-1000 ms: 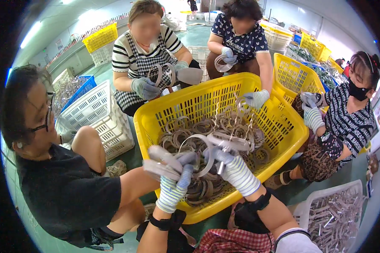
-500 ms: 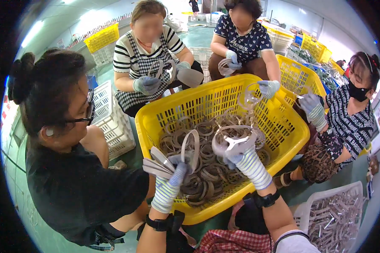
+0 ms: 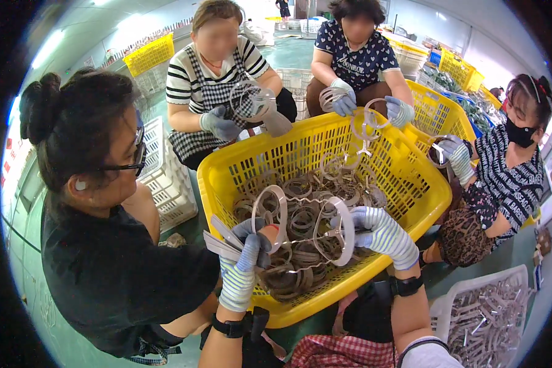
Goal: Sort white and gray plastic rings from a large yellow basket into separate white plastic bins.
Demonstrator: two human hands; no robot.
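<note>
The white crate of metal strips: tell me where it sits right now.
In the head view, the white crate sits at lower right, on the floor beside the yellow basket, just right of the person's right hand.

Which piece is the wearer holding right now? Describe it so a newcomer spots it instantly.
Start at the big yellow basket in the middle. Just above its near side, the left hand and right hand hold up a pair of joined rings. Unlike the tangled pile below, it is lifted clear.
</note>
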